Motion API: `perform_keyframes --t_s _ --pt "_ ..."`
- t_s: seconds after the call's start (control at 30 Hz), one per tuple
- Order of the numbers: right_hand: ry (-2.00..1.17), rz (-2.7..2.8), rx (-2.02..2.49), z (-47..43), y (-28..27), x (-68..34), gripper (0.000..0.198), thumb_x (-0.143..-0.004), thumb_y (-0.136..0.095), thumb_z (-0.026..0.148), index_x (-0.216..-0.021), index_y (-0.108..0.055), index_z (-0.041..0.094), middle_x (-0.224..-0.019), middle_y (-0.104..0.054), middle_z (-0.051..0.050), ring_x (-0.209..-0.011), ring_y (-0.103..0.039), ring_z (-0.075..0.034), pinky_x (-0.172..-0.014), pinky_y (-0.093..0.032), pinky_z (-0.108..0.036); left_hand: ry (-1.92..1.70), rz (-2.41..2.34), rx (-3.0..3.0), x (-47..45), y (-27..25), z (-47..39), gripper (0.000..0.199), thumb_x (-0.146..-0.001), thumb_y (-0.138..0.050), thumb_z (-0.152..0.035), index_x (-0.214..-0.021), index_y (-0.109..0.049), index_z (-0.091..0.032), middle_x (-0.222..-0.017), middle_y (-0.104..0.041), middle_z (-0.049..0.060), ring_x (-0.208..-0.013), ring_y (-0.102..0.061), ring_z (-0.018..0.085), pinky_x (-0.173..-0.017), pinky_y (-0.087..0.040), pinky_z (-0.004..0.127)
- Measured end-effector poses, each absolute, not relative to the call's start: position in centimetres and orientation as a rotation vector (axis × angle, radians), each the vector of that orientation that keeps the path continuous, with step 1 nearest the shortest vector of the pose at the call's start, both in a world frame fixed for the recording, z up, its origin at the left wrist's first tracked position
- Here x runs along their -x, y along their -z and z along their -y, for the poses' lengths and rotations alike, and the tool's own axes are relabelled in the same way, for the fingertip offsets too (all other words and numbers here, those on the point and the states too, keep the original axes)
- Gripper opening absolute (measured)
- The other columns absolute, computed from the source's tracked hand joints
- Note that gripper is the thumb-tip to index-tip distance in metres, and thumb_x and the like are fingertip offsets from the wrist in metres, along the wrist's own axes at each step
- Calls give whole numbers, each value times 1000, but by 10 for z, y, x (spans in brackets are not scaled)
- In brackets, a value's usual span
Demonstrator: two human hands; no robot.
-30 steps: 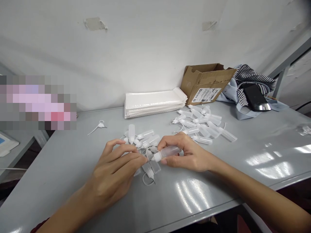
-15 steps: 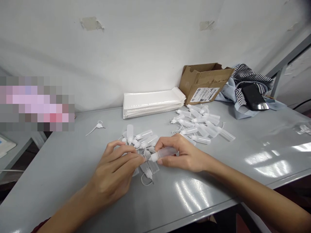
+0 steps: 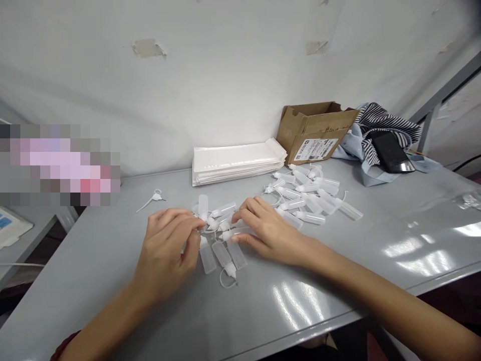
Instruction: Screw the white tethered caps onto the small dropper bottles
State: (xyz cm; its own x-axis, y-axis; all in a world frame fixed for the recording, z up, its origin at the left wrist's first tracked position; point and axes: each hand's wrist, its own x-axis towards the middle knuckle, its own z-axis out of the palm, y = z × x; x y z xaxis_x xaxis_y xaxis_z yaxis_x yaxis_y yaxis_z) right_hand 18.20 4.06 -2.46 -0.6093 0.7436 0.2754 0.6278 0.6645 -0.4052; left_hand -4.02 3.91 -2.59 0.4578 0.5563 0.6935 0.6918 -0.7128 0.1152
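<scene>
Several small translucent squeeze bottles with white needle-tip caps lie in a loose near pile (image 3: 222, 253). My right hand (image 3: 268, 233) rests over the right side of this pile, its thumb and fingers apart. Between them a squeeze bottle (image 3: 240, 231) lies on the others, partly hidden by the hand. At the pile's left side is my left hand (image 3: 171, 245), thumb and fingertips drawn together; whatever they may hold is hidden. One bottle (image 3: 203, 206) lies just beyond those fingertips. A loose needle-tip cap with a strap (image 3: 157, 196) lies apart at the far left.
A second group of similar bottles (image 3: 308, 195) lies at the right, before an open cardboard box (image 3: 319, 133). White padded envelopes (image 3: 238, 158) are stacked by the wall. Striped cloth (image 3: 389, 118) and a black phone-like device (image 3: 393, 153) lie at the far right of the grey table (image 3: 338, 281).
My right hand has loosened its fingers from the squeeze bottle, which now lies on the near pile. My left hand has drawn back leftward from the bottle's tip.
</scene>
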Motion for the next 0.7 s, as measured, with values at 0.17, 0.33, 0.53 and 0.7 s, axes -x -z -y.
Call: perform_keyframes --t_s 0.17,0.33,0.53,0.7 --pt "-266 2350 1128 -54 22 -194 20 -97 -41 27 -103 -56 15 -97 -56 -12 -90 -48 -24 -80 -43 -39 1090 1119 2514 41 27 -39 23 -84 -46 -5 -86 -57 -24 -72 -66 -2 -76 -63 20 -76 -44 40" --pt "-59 2029 1278 -74 19 -221 12 -91 -45 15 -94 -57 15 -94 -56 -12 -91 -51 -25 -81 -41 -37 1099 1117 2508 41 26 -38 23 -82 -47 -3 -85 -58 -23 -70 -66 -1 -76 -62 21 -77 -43 41" --pt "-246 2038 1646 -83 10 -248 8 -86 -52 20 -86 -59 16 -91 -59 -9 -84 -55 -22 -68 -40 -31 1091 1066 2502 40 25 -37 22 -81 -48 -1 -85 -58 -19 -69 -67 0 -75 -62 21 -76 -42 40" --pt "-478 2171 1762 -81 -1 -259 25 -84 -56 32 -63 -57 18 -59 -57 -1 -54 -50 -14 -51 -32 -27 1108 1045 2502 39 26 -38 22 -80 -49 -1 -86 -58 -20 -70 -67 0 -75 -63 20 -76 -42 40"
